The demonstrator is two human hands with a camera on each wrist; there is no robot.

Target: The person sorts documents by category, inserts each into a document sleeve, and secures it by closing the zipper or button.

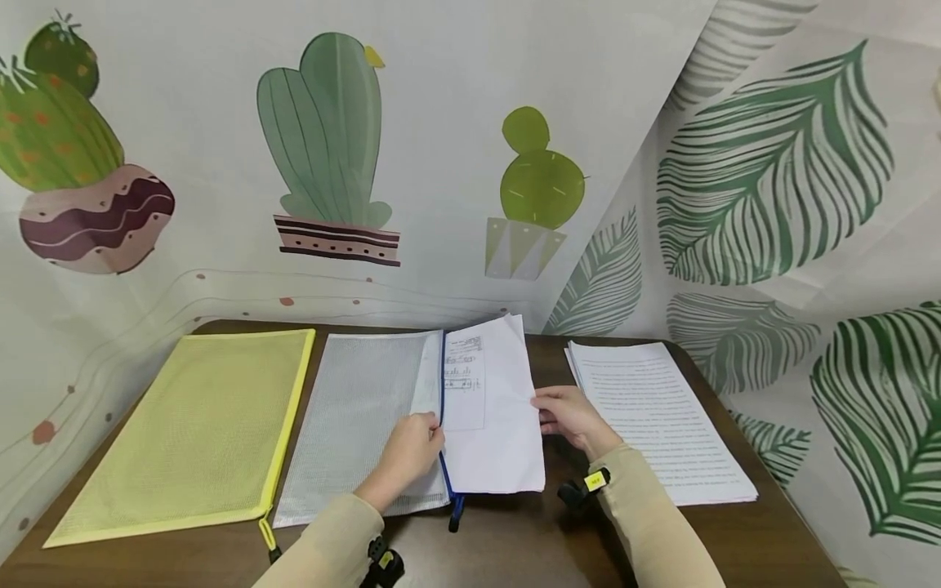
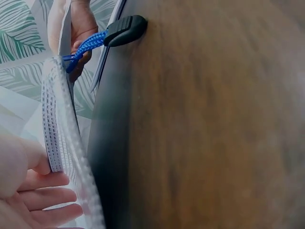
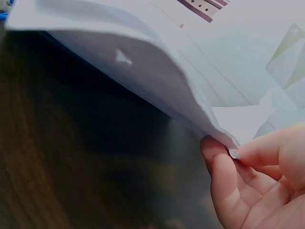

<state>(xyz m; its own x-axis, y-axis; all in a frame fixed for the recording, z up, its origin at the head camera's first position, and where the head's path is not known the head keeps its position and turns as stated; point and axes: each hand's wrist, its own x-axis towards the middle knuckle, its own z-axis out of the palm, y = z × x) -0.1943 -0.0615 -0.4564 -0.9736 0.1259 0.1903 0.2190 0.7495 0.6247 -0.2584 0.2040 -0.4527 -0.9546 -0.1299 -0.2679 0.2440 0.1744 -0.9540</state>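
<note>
In the middle of the table lies a white mesh zipper pouch (image 1: 353, 408) with a blue zipper edge along its right side. My left hand (image 1: 412, 445) pinches that edge, thumb on one face and fingers on the other, as the left wrist view also shows. White paper sheets (image 1: 507, 441) stick out to the right from the pouch's opening, their left part hidden inside it. The right hand (image 1: 572, 415) pinches their right edge between thumb and fingers. In the right wrist view the paper (image 3: 119, 21) bows upward off the table. A black zipper pull (image 2: 126, 29) dangles from a blue cord.
A yellow mesh pouch (image 1: 191, 425) lies flat at the left of the brown table (image 1: 507, 547). At the right is a stack of printed paper (image 1: 654, 416). Behind the table hangs a cloth (image 1: 441, 163) patterned with cacti and leaves.
</note>
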